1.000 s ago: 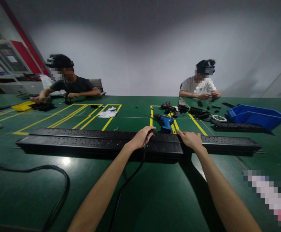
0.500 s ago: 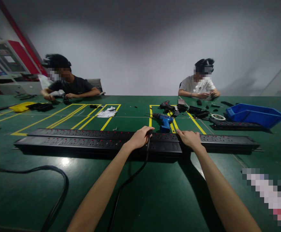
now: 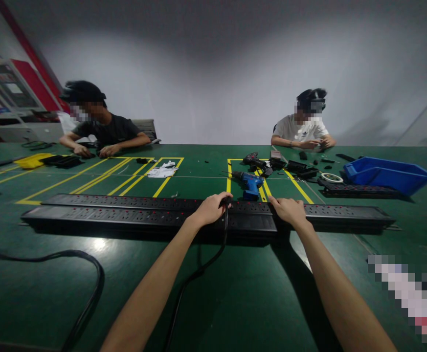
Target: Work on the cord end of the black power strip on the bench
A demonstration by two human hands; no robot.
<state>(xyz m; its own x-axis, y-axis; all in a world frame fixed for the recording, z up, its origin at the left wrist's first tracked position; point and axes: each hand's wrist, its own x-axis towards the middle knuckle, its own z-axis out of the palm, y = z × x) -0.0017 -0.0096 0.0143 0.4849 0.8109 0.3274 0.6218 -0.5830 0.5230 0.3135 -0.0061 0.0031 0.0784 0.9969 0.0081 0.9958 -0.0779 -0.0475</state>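
Two long black power strips with rows of sockets and small red marks lie side by side across the green table, the near strip in front of the far strip. My left hand is closed around the plug end of a black cable, over the strips. The cable hangs down toward the table's near edge. My right hand rests on the far strip, just past the near strip's right end, its fingers curled over the far side and partly hidden.
A blue drill lies beyond the strips, near black parts and a tape roll. At right sits a blue bin. A loose cable curves at left. Two people sit across the green table.
The person at the far left has shifted their hands slightly on the table. My hands and the strips have hardly moved.
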